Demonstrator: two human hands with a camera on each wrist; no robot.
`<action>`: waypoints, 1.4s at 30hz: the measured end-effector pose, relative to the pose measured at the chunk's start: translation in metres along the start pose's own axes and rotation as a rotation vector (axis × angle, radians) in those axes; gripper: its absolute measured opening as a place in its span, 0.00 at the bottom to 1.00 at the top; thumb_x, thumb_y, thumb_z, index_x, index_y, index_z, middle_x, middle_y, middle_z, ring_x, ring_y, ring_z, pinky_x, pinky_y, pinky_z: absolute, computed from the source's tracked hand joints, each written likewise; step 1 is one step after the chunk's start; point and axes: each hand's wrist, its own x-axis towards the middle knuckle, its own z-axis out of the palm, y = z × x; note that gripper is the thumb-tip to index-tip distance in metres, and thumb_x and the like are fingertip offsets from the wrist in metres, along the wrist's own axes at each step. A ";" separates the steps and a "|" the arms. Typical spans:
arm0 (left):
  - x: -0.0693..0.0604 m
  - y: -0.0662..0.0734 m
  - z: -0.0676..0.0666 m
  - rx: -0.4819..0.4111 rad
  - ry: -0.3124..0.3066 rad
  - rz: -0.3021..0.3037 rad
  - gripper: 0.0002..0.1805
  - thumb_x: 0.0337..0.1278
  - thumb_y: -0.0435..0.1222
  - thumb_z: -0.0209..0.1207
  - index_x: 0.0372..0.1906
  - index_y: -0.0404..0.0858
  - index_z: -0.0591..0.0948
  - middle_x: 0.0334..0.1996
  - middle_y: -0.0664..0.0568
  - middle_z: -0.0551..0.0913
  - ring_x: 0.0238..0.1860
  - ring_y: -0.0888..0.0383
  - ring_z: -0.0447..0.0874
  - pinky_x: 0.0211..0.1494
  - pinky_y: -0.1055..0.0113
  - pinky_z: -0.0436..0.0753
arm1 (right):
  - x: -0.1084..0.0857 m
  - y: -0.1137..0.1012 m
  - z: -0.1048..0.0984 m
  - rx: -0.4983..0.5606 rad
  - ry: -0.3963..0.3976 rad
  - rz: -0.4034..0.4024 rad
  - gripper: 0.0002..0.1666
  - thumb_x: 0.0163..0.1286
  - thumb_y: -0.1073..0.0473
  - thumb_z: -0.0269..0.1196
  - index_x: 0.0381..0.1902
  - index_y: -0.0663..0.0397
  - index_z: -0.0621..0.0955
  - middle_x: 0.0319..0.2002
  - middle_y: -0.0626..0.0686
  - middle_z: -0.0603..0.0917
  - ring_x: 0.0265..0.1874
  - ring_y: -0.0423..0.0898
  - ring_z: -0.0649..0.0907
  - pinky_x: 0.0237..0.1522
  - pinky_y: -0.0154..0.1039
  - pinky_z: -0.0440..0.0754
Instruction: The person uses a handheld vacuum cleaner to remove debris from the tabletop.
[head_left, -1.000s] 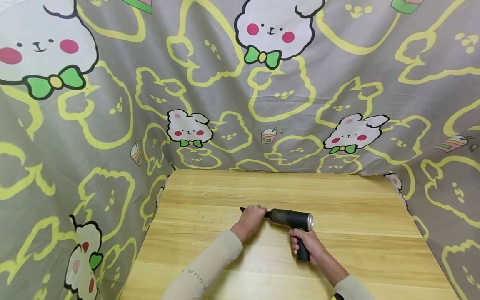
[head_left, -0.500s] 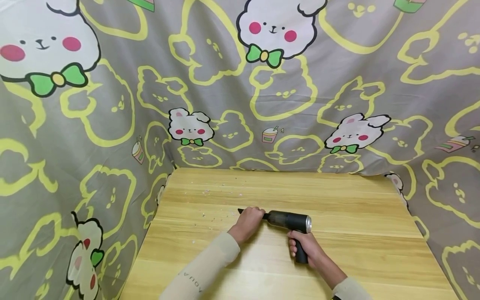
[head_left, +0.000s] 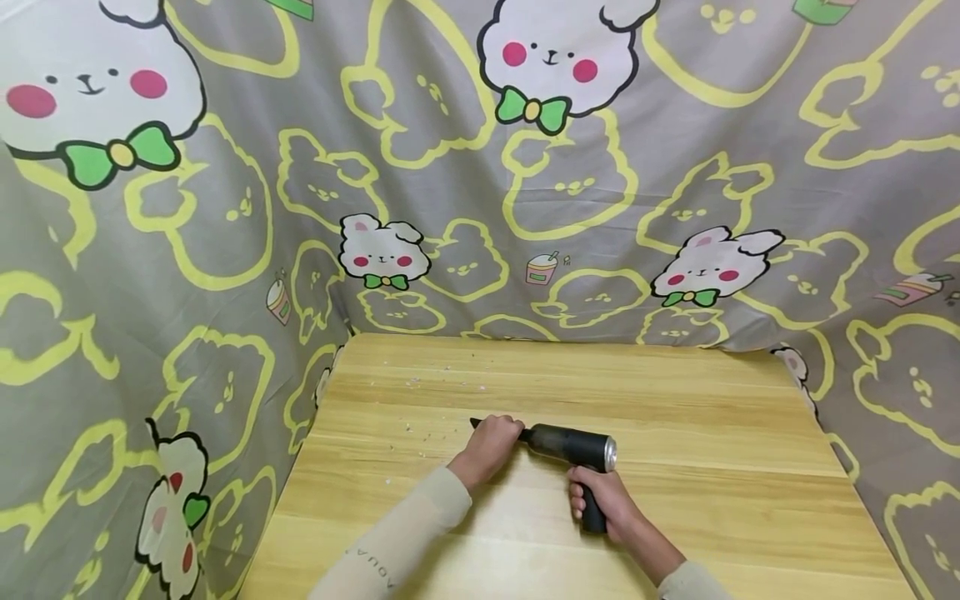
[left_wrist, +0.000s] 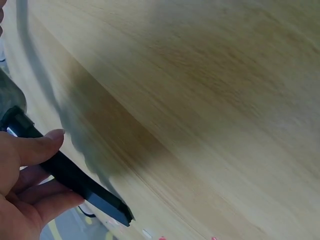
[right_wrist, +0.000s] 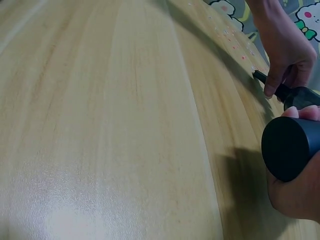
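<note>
A black handheld vacuum cleaner [head_left: 573, 444] with a silver rear cap is held above the wooden table. My right hand [head_left: 606, 498] grips its upright handle [head_left: 595, 510], whose round base [right_wrist: 285, 149] faces the right wrist camera. Around the narrow nozzle [left_wrist: 82, 181] at the front, the fingers and thumb of my left hand [head_left: 489, 447] are curled. The nozzle's tip [head_left: 475, 423] points left, toward small scattered bits of debris [head_left: 412, 382]. In the left wrist view the nozzle tip appears close to a few of these bits at the bottom edge.
The wooden table [head_left: 705, 417] is enclosed by a grey patterned curtain [head_left: 480, 192] at the back and on both sides. Pink and white bits [right_wrist: 231, 40] lie over the table's left part. Light glares on the tabletop near the front.
Both hands and the vacuum cleaner have shifted slightly left and toward the body. Each hand keeps its hold. The head view has moved a little.
</note>
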 end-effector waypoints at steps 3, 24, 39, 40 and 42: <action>-0.001 -0.003 -0.001 -0.004 -0.007 0.002 0.09 0.60 0.25 0.66 0.36 0.42 0.90 0.28 0.53 0.90 0.28 0.60 0.89 0.28 0.73 0.87 | 0.001 0.000 0.003 -0.002 -0.008 0.000 0.09 0.75 0.64 0.56 0.31 0.52 0.73 0.18 0.44 0.71 0.14 0.37 0.71 0.18 0.32 0.78; -0.014 -0.022 -0.001 -0.044 -0.008 -0.052 0.10 0.63 0.25 0.65 0.38 0.42 0.91 0.31 0.52 0.91 0.31 0.59 0.91 0.33 0.72 0.89 | 0.013 0.003 0.023 -0.014 -0.003 0.003 0.12 0.74 0.65 0.56 0.28 0.50 0.72 0.17 0.44 0.71 0.14 0.38 0.71 0.18 0.32 0.76; -0.025 -0.031 -0.003 -0.035 0.007 -0.074 0.12 0.59 0.22 0.65 0.38 0.41 0.91 0.30 0.51 0.91 0.30 0.58 0.91 0.32 0.72 0.89 | 0.019 0.007 0.034 -0.017 -0.023 -0.004 0.10 0.74 0.65 0.56 0.29 0.52 0.72 0.19 0.46 0.69 0.14 0.38 0.70 0.18 0.33 0.77; -0.025 -0.031 -0.003 -0.037 0.009 -0.075 0.12 0.59 0.22 0.66 0.38 0.41 0.91 0.30 0.51 0.91 0.30 0.58 0.91 0.32 0.72 0.89 | 0.019 0.007 0.035 -0.017 -0.024 -0.005 0.11 0.74 0.65 0.57 0.29 0.52 0.72 0.19 0.46 0.69 0.14 0.38 0.70 0.18 0.33 0.77; -0.027 -0.032 -0.004 -0.036 0.013 -0.075 0.12 0.59 0.22 0.66 0.38 0.41 0.91 0.30 0.51 0.91 0.30 0.58 0.91 0.32 0.72 0.89 | 0.019 0.007 0.037 -0.018 -0.025 -0.008 0.11 0.74 0.65 0.57 0.28 0.52 0.72 0.18 0.46 0.69 0.14 0.38 0.70 0.18 0.32 0.77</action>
